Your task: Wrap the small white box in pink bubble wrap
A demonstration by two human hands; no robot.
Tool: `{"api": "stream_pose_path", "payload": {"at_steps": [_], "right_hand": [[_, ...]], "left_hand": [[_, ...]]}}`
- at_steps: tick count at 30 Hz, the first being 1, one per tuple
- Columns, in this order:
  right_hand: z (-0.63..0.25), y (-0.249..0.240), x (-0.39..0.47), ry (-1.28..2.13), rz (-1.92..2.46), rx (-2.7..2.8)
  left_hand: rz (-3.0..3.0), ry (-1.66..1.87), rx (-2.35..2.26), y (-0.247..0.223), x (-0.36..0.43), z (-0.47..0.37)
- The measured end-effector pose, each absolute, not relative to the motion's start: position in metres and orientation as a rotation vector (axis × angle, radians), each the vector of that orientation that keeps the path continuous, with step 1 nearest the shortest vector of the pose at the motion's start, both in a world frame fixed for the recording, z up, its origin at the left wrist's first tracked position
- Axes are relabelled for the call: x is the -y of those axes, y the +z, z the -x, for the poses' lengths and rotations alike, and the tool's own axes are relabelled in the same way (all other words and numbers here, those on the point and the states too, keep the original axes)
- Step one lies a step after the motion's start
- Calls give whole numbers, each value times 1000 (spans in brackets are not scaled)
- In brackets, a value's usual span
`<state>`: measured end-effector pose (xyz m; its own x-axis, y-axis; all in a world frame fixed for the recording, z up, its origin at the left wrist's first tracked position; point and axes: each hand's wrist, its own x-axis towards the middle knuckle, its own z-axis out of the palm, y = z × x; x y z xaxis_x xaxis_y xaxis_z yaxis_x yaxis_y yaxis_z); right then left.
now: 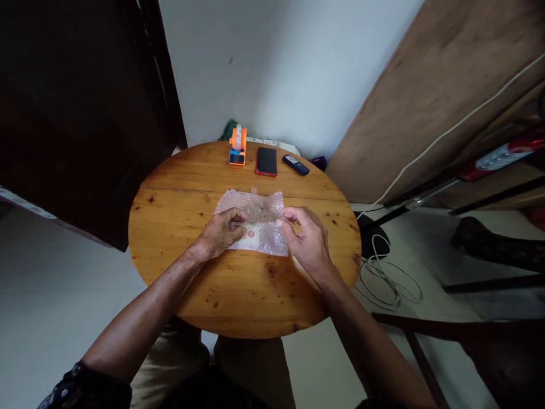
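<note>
A sheet of clear bubble wrap (259,207) lies on the round wooden table (238,295), partly folded over. Beneath or inside its near part shows a pale flat item with reddish marks (251,234); what it is cannot be made out. My left hand (221,232) is at the wrap's left side, thumb and fingers curled towards each other over the plastic. At the right edge, my right hand (304,233) pinches the wrap between thumb and forefinger.
Along the table's far side are an orange and blue tape dispenser (237,146), a dark phone with red edges (266,161) and a dark handset (295,165). A wall stands behind. A coiled cable (389,284) lies on the floor at right.
</note>
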<state>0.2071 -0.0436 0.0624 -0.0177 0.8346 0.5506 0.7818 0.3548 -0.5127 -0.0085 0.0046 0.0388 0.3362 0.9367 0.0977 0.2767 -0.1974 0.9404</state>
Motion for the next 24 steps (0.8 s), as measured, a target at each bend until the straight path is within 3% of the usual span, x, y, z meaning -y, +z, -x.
{"api": "stream_pose_path", "payload": {"at_steps": [5,14,24], "right_hand": [[-180,78,66,-66,1139,2251],[-167,70,56,-183,1331,2554],[-159,77,53,-337,1363,2703]], "left_hand": [[-1745,898,-1088,38,-5,9],[-1674,791,-1047,49,-6,27],[-1980,520,-1586,60,-16,53]]}}
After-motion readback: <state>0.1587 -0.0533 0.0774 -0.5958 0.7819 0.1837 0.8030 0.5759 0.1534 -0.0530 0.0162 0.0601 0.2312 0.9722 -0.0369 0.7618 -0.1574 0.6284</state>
